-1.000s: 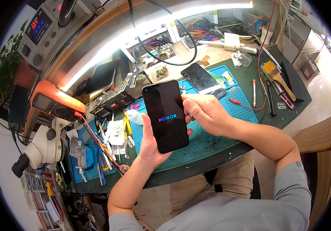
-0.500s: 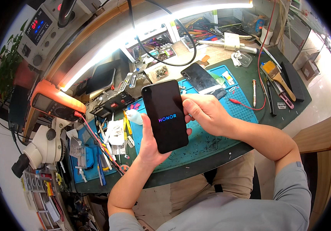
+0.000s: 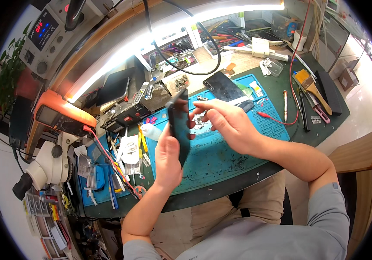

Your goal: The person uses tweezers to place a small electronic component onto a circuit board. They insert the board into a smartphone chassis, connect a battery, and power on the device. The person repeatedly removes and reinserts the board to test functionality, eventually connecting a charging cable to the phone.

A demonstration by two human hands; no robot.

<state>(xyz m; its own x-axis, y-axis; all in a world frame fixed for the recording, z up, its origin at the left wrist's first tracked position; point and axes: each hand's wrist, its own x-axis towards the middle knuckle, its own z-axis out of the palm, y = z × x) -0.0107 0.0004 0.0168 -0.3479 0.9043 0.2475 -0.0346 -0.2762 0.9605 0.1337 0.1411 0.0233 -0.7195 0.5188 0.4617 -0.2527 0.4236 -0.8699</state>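
A black smartphone [image 3: 181, 132] stands nearly edge-on above the blue work mat [image 3: 220, 162], its screen side facing right. My left hand [image 3: 167, 158] is closed around it, with the thumb along the near edge and some fingertips showing past the right side. Just right of the phone, my right hand [image 3: 229, 125] is held with its fingers apart and loosely bent, nothing visible in them. Small parts lie on the mat behind these fingers, partly hidden. A second dark phone [image 3: 225, 88] lies at the mat's far edge.
An orange multimeter [image 3: 62, 115] and a white microscope [image 3: 49, 162] stand at the left. A white bottle [image 3: 151, 131] lies beside my left hand. On the right are a brush [image 3: 311, 86], a screwdriver [image 3: 285, 105] and a red test lead [image 3: 277, 119]. A black cable loops overhead.
My left hand has turned the phone from facing me to nearly edge-on, so the lit logo no longer shows. My right hand has come off its edge, fingers spreading.
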